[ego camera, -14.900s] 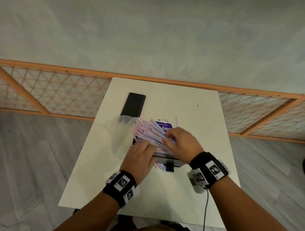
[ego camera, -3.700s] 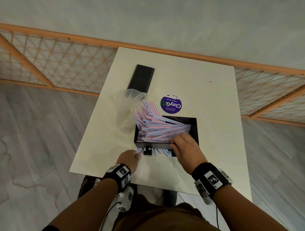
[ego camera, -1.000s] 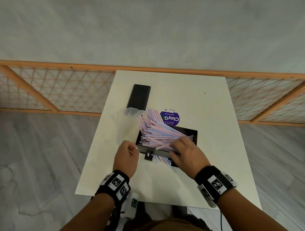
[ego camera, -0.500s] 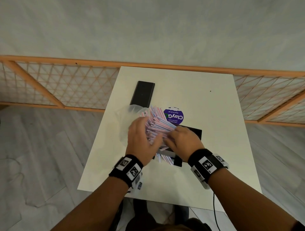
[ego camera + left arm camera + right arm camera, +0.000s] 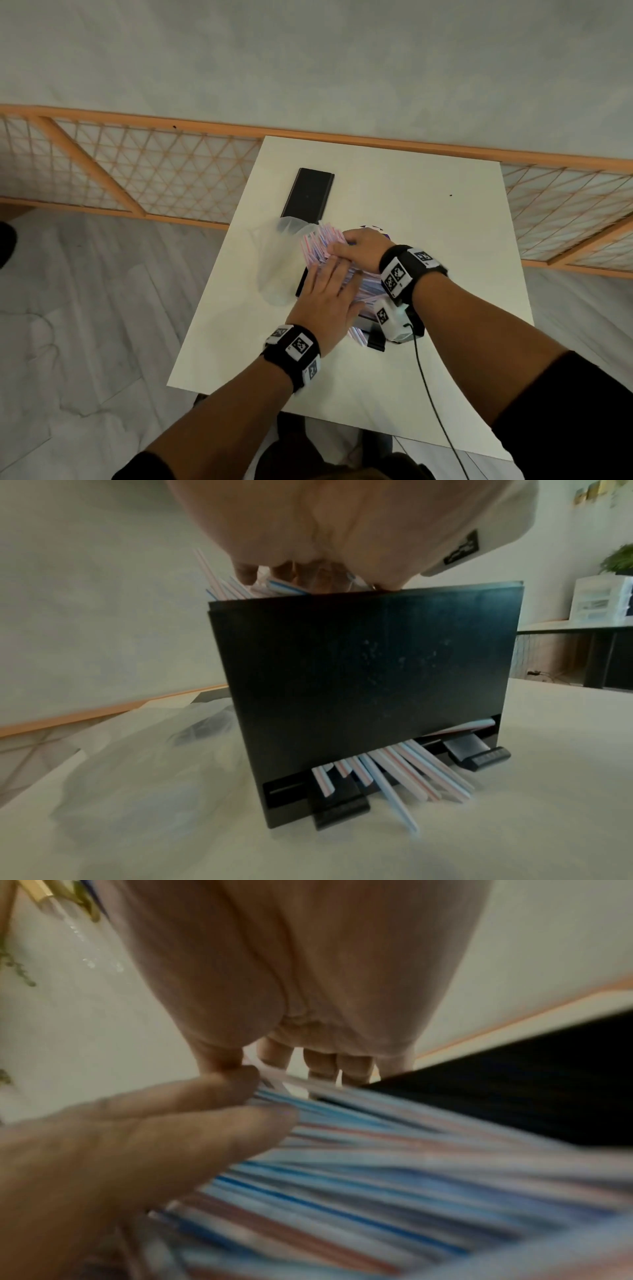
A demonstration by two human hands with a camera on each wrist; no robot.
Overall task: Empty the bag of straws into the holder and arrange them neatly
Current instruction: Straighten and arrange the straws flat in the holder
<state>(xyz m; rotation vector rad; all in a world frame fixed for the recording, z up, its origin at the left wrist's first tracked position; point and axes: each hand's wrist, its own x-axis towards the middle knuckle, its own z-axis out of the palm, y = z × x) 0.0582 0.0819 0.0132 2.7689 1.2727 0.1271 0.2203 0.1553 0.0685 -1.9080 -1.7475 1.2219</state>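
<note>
Pressing flat on the straws [image 5: 317,245], the left hand [image 5: 327,305] lies palm down with its fingers straight and spread over the heap that stands above the holder [image 5: 369,685]. Its fingertips reach toward the far left end of the pile, where the straw ends fan out past the holder's rim. The right hand [image 5: 359,248] comes in from the right and rests on the far part of the same heap, fingers pointing left; the right wrist view shows its thumb and fingers bent down onto the top straws, but blur hides whether they pinch any, so I cannot tell.

The holder is a black box standing near the middle of the table [image 5: 428,212], a little toward the near edge. The left wrist view shows its dark front wall upright, with a slot along the bottom from which several striped straws stick out onto the table, splayed at different angles between two black feet.

The bag [image 5: 274,267], clear and limp, lies on the table just left of the holder, close to the left edge. A black slab [image 5: 308,193] lies flat beyond it, toward the far left corner, with the bag's mouth touching its near end. A purple sticker [image 5: 373,228] peeks out behind the right hand.
</note>
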